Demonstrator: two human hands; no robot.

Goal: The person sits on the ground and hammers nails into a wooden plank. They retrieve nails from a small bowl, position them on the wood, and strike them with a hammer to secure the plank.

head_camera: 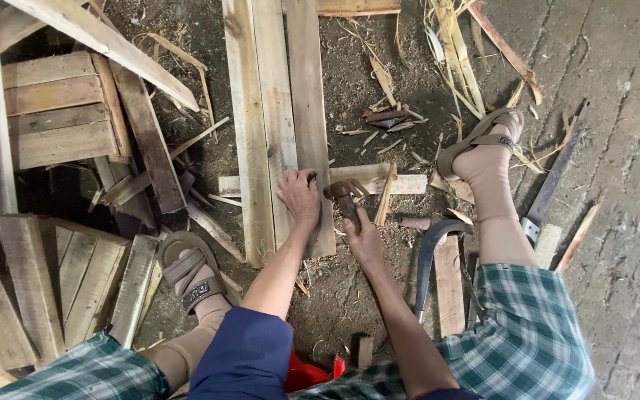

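A rusty metal claw hammer [344,194] with a wooden handle sits gripped in the closed right hand [364,241], its head just right of the long pale wooden plank [309,111] on the dirt floor [350,81]. The left hand [299,196] presses down on that plank's near end, fingers curled. A curved dark sickle [430,255] lies to the right.

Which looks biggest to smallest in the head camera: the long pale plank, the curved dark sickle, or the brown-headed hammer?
1. Long pale wooden plank, under the left hand.
2. Curved dark metal sickle on the ground.
3. Brown-headed hammer in the right hand; the hand hides part of its handle, so this place is unsure.
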